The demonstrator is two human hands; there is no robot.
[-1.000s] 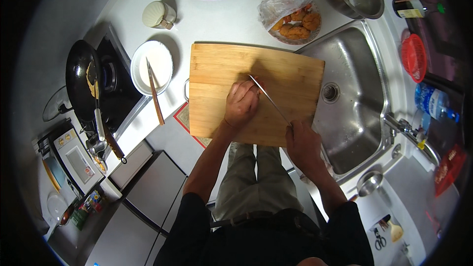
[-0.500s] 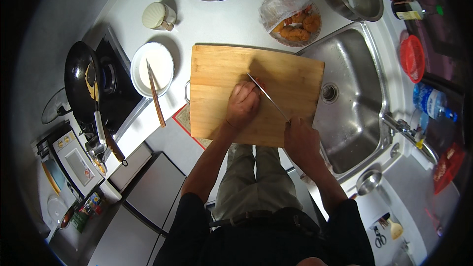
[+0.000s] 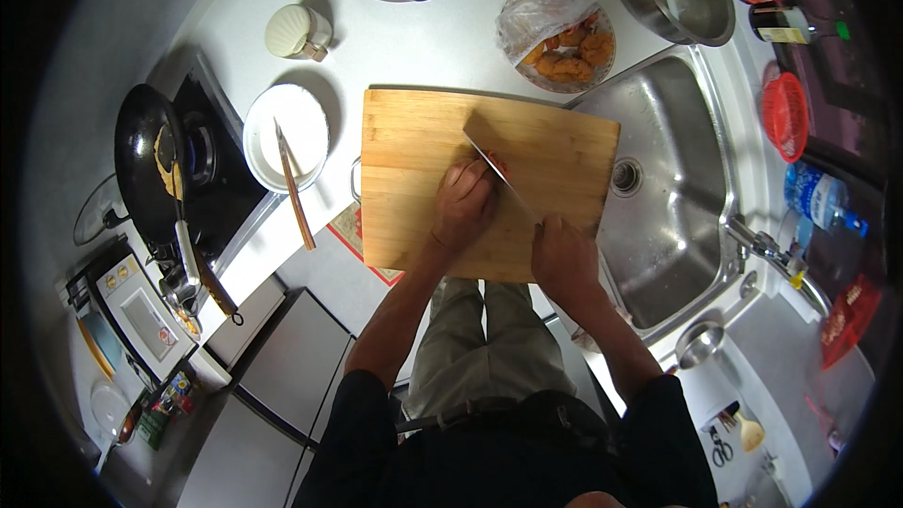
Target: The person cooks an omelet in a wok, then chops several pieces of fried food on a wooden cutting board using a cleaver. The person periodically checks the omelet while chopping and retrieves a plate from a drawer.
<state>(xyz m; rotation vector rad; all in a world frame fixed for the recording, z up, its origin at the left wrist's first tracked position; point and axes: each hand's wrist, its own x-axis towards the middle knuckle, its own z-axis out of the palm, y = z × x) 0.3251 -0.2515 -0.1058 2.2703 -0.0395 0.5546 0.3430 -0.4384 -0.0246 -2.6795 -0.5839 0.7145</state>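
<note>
A wooden cutting board [image 3: 404,160] lies in front of me. My right hand [image 3: 564,259] is closed round the handle of a knife [image 3: 503,177], whose blade slants across the board, its tip away from me. Left of the blade, my left hand [image 3: 464,198] presses down with bent fingers on a small reddish-orange piece of food [image 3: 499,163]. Only a bit of that piece shows beside the blade; the fingers cover the rest, so its kind stays unclear.
Behind the board stands a plate of browned fried pieces [image 3: 564,66] partly under clear plastic. A steel sink [image 3: 673,226] adjoins on the right. To the left are a white bowl [image 3: 268,103] with chopsticks [image 3: 293,190] across it and a black wok [image 3: 141,155] on the stove.
My right hand has shifted a little to the left, and the knife's tip has moved left and slightly farther away. My left hand remains over the food.
</note>
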